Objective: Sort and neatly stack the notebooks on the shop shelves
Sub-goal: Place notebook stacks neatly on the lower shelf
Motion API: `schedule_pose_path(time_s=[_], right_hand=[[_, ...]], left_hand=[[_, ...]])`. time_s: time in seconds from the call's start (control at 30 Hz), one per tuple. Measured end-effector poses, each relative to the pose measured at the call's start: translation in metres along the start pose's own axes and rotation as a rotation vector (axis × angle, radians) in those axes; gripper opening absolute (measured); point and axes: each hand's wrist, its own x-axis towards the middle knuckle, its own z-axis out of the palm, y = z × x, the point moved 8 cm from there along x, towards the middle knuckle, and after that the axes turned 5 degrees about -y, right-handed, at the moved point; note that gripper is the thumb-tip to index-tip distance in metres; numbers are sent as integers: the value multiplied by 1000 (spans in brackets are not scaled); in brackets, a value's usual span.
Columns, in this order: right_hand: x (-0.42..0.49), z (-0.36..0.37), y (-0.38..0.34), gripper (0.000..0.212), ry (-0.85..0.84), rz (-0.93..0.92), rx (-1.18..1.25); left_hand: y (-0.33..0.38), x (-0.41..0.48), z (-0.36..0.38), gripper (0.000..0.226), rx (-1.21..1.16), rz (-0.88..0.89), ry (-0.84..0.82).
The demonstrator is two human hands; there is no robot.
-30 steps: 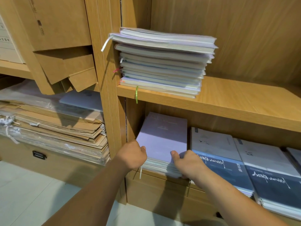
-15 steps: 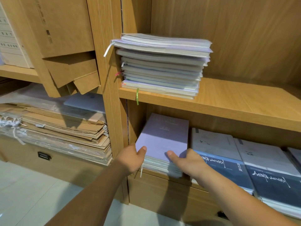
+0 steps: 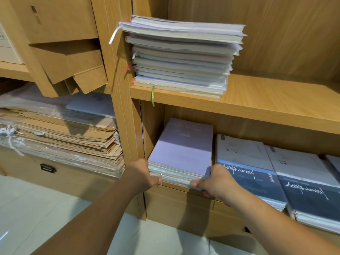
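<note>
Light oak-coloured wooden shelving unit [image 3: 276, 102], with vertical divider post [image 3: 119, 107] and matching wood-grain back panel [image 3: 285, 34]. Wooden base drawer front [image 3: 82, 181] carrying a small black metal pull handle [image 3: 48, 168] (lower left). Pale glossy tiled floor [image 3: 36, 214], faint reflections.

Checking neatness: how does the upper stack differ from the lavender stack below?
The upper stack is taller and ragged, edges staggered; the lavender stack is lower and squarer. The upper stack is untouched; the left hand and right hand grip the lavender stack's front corners. Both lie flat.
</note>
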Motion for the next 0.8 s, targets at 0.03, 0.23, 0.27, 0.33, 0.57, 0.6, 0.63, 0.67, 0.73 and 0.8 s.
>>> schedule_pose_path(time_s=[0.03, 0.23, 0.27, 0.33, 0.57, 0.6, 0.63, 0.67, 0.73, 0.8], right_hand=[[1, -1, 0, 43, 6, -2, -4], [-1, 1, 6, 48, 56, -8, -65], [-2, 2, 6, 47, 77, -7, -93], [-3, 3, 6, 43, 128, -3, -119], [-4, 0, 11, 44, 209, -55, -86], [-4, 0, 11, 43, 210, -58, -79], [-5, -1, 11, 43, 204, -61, -73], [-4, 0, 11, 43, 190, -62, -66], [-4, 0, 9, 45, 150, -54, -54], [-4, -5, 6, 52, 129, -61, -42]], left_hand=[[-1, 0, 1, 51, -31, 5, -11], [-13, -2, 2, 20, -218, 34, -11], [-14, -3, 2, 18, -235, 35, -1], [-18, -1, 3, 17, -242, 31, 22], [-20, 5, 5, 12, -217, -3, 39], [-20, 5, 6, 11, -215, -5, 35], [-20, 5, 6, 11, -215, 0, 33], [-20, 5, 6, 11, -223, 11, 33], [-19, 3, 5, 11, -241, 42, 23], [-18, 2, -1, 16, -234, 77, 39]])
